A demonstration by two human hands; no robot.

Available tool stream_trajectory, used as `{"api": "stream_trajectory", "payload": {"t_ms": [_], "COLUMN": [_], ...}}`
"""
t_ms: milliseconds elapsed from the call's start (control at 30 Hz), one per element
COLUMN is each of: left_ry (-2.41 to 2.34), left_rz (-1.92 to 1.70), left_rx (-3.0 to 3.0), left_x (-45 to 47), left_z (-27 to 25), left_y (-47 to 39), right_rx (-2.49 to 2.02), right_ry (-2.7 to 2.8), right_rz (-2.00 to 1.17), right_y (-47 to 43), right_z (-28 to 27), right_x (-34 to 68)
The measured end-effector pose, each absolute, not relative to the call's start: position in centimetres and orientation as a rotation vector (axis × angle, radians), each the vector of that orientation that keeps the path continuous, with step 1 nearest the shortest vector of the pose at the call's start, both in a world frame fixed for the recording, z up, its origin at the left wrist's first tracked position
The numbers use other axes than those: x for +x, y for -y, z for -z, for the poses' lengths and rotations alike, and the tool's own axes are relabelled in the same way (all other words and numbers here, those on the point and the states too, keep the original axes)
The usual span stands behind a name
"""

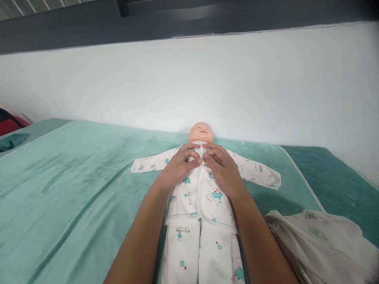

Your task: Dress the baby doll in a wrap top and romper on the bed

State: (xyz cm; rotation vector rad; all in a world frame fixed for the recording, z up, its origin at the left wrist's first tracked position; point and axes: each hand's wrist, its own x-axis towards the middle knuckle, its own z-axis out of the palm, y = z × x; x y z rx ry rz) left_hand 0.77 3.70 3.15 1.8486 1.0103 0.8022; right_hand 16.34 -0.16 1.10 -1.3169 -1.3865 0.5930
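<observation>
Place: indoors, kind unclear | green cloth | white wall | dark beam

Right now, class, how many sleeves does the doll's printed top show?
2. One sleeve spreads out past the left hand, toward the picture's left; the other sleeve spreads past the right hand, toward the picture's right. Their inner ends are partly hidden.

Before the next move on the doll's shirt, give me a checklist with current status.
1. Doll face up on the green sheet: ok.
2. Left hand and right hand both at the shirt front: ok.
3. Sleeves spread out to both sides: ok.
4. Fingers pinching fabric firmly: cannot tell, contact partly hidden.
5. Button below the hands fastened: cannot tell.
6. Loose pale cloth off the shirt: ok.
</observation>
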Motion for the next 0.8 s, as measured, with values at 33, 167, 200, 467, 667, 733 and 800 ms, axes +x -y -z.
{"api": "stream_trajectory", "payload": {"t_ms": [33, 167, 200, 467, 667, 733, 800], "left_ry": [-1.012, -1.032, -1.029, -0.976, -0.970, -0.967, -0.963], "left_rz": [-0.801, -0.807, -0.803, -0.764, -0.790, -0.798, -0.800], "left_rx": [1.862, 1.878, 1.870, 1.813, 1.792, 1.787, 1.787], "left_x": [0.80, 0.92, 0.92, 0.55, 0.67, 0.69, 0.68], "left_z": [-3.13, -3.23, -3.29, -3.55, -3.58, -3.59, -3.59], "left_y": [-3.72, -3.72, -3.71, -3.61, -3.56, -3.55, -3.56], "right_rx": [-1.319, -1.341, -1.345, -1.325, -1.320, -1.321, -1.303], "right_ry": [1.387, 1.385, 1.385, 1.400, 1.414, 1.423, 1.441], "right_rz": [-0.594, -0.613, -0.619, -0.640, -0.673, -0.682, -0.672], "right_y": [0.18, 0.27, 0.29, 0.23, 0.39, 0.43, 0.41], "right_z": [-1.10, -1.17, -1.19, -0.83, -0.83, -0.96, -1.00], "right_x": [16.32, 16.30, 16.33, 16.62, 16.67, 16.71, 16.78]}}
